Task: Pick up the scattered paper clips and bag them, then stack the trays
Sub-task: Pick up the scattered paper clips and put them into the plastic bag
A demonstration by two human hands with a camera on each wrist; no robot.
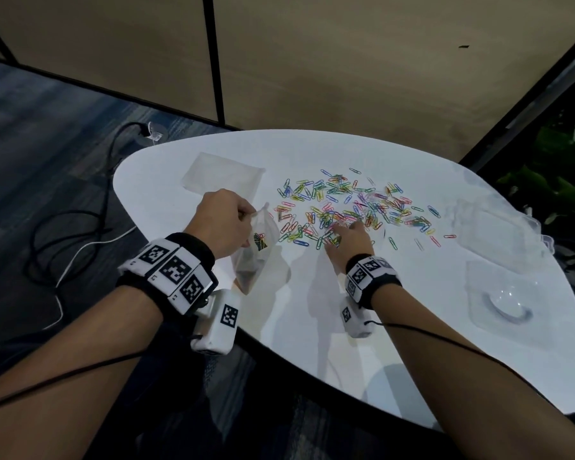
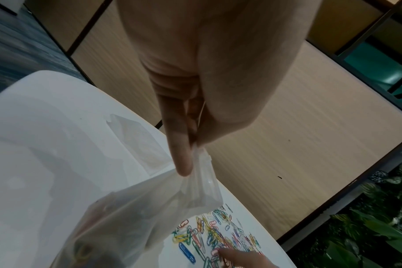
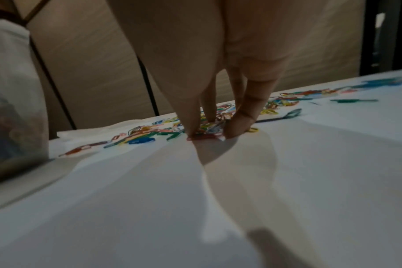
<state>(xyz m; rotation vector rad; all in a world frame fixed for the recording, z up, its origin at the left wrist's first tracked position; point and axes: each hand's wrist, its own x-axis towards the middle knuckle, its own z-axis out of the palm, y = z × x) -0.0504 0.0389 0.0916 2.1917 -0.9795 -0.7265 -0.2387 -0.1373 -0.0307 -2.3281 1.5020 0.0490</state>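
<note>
Many coloured paper clips [image 1: 346, 204] lie scattered over the middle of the white table [image 1: 312, 333]. My left hand [image 1: 226, 220] pinches the top edge of a clear plastic bag [image 1: 259, 257], which hangs over the table's left part with a few clips inside. The left wrist view shows the thumb and forefinger [image 2: 184, 159] clamped on the bag [image 2: 131, 217]. My right hand [image 1: 342, 232] reaches into the near side of the pile; its thumb and fingertips [image 3: 236, 127] pinch together on a few clips [image 3: 204, 136] at the table surface.
Two clear plastic trays sit at the table's right, one nearer [image 1: 498, 293] with a round hollow, one farther [image 1: 492, 227]. A flat clear plastic piece [image 1: 223, 175] lies at the back left. Cables [image 1: 80, 227] run over the carpet on the left. Plants [image 1: 561, 167] stand at the right.
</note>
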